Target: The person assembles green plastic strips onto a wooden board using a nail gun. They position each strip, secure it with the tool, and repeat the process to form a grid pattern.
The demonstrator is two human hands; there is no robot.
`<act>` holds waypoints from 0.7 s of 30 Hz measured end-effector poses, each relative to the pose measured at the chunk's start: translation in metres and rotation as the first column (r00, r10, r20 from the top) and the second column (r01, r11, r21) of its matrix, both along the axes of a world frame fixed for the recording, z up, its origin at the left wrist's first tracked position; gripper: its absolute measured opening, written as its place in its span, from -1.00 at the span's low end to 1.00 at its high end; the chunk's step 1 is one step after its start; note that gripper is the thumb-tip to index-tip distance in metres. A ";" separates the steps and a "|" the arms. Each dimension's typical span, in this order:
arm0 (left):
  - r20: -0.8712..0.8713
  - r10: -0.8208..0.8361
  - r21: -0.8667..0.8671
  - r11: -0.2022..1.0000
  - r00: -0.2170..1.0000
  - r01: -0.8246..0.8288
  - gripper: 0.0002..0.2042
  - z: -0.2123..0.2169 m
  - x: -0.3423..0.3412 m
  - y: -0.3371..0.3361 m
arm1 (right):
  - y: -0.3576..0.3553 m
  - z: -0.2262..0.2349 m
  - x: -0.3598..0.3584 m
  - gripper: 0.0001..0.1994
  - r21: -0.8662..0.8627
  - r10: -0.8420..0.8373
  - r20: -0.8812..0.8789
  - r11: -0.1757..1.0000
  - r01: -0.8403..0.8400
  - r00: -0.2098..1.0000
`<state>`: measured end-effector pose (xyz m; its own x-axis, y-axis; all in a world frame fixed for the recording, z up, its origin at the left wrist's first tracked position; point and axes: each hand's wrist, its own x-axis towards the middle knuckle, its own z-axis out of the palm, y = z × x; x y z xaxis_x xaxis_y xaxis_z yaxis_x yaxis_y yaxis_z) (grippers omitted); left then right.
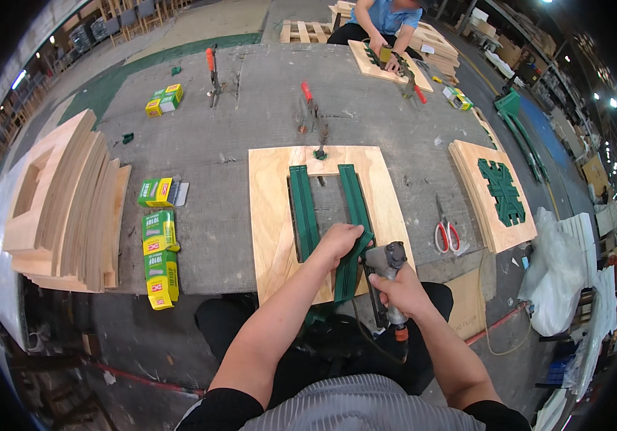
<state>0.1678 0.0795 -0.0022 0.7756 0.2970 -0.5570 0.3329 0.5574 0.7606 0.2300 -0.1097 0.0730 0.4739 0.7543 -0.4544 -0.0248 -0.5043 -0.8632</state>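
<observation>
A flat wooden frame (271, 215) with a rectangular opening lies at the table edge in front of me. Two green webbing straps (304, 205) run lengthwise across that opening. My left hand (338, 243) has its fingers closed on a further loose piece of green webbing (346, 279), folded over near the right-hand strap. Gripped in my right hand (403, 291) is a grey air staple gun (387, 258), its nose close beside the webbing at the frame's right side. A hose fitting (401, 333) shows below its handle. My hand and the gun hide the exact contact point.
A red-handled toggle clamp (308, 97) stands at the frame's far edge. Left are green-yellow boxes (157, 233) and stacked wooden frames (71, 208). Red-handled snips (445, 233) and a stack with woven green webbing (501, 192) lie right. Across the table, a co-worker (387, 21) handles another frame.
</observation>
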 end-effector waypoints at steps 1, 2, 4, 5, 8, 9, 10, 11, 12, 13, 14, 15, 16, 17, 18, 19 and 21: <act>0.006 0.005 0.002 1.000 1.000 -0.005 -0.66 0.002 0.001 -0.001 | -0.005 -0.005 0.004 -0.73 0.048 -0.046 -0.051 0.998 0.049 0.998; 0.011 0.011 0.005 1.000 1.000 -0.011 -0.66 0.001 0.001 -0.002 | -0.008 -0.009 0.011 -0.73 0.094 -0.089 -0.106 0.991 0.099 0.990; 0.022 0.016 0.055 0.998 1.000 -0.017 -0.65 -0.001 -0.002 -0.004 | -0.014 -0.008 0.029 -0.73 0.059 -0.199 -0.113 0.977 0.206 0.974; 0.030 0.015 0.110 0.994 0.999 -0.018 -0.65 -0.001 -0.005 -0.004 | -0.012 -0.006 0.041 -0.73 0.056 -0.265 -0.117 0.960 0.273 0.957; 0.061 0.019 0.603 0.796 0.998 -0.052 -0.65 -0.019 -0.009 -0.017 | -0.003 -0.009 0.088 -0.73 0.129 -0.311 -0.240 0.929 0.347 0.920; 0.039 0.003 0.821 0.570 0.999 -0.034 -0.67 -0.026 -0.015 -0.021 | 0.006 -0.012 0.104 -0.72 0.148 -0.302 -0.270 0.925 0.349 0.914; 0.021 -0.014 0.865 0.502 1.000 -0.011 -0.68 -0.021 -0.018 -0.037 | 0.007 -0.020 0.119 -0.71 0.145 -0.316 -0.324 0.915 0.376 0.892; -0.003 -0.032 0.903 0.430 0.999 0.016 -0.69 -0.012 -0.023 -0.055 | 0.006 -0.030 0.133 -0.71 0.120 -0.331 -0.377 0.909 0.399 0.865; -0.042 -0.052 0.913 0.404 0.998 0.059 -0.70 -0.005 -0.029 -0.066 | 0.010 -0.036 0.146 -0.71 0.104 -0.327 -0.425 0.909 0.404 0.844; -0.077 -0.062 0.922 0.376 0.995 0.094 -0.71 -0.001 -0.035 -0.074 | 0.017 -0.042 0.159 -0.71 0.091 -0.315 -0.470 0.912 0.400 0.825; -0.051 -0.077 0.945 0.319 0.996 0.073 -0.72 -0.001 -0.037 -0.083 | 0.018 -0.050 0.176 -0.72 0.118 -0.288 -0.449 0.919 0.376 0.846; -0.002 -0.069 0.957 0.290 0.998 0.022 -0.73 -0.002 -0.039 -0.089 | 0.023 -0.053 0.187 -0.71 0.120 -0.265 -0.422 0.931 0.343 0.867; 0.049 -0.070 0.965 0.262 0.996 -0.029 -0.74 -0.002 -0.040 -0.095 | 0.024 -0.055 0.198 -0.69 0.120 -0.249 -0.394 0.941 0.318 0.885; 0.089 -0.066 0.971 0.229 0.994 -0.071 -0.75 -0.002 -0.042 -0.098 | 0.031 -0.058 0.204 -0.68 0.120 -0.222 -0.375 0.951 0.284 0.900; 0.108 -0.064 0.979 0.178 0.992 -0.095 -0.76 -0.003 -0.043 -0.098 | 0.041 -0.058 0.202 -0.51 0.162 -0.251 -0.319 0.936 0.314 0.914; 0.045 -0.049 0.987 0.155 0.998 -0.037 -0.77 -0.004 -0.046 -0.097 | 0.053 -0.057 0.199 -0.43 0.106 -0.278 -0.170 0.949 0.298 0.946; -0.061 -0.067 0.990 0.120 0.996 0.069 -0.78 -0.004 -0.044 -0.098 | 0.055 -0.055 0.206 -0.27 -0.022 -0.332 0.159 0.940 0.339 0.930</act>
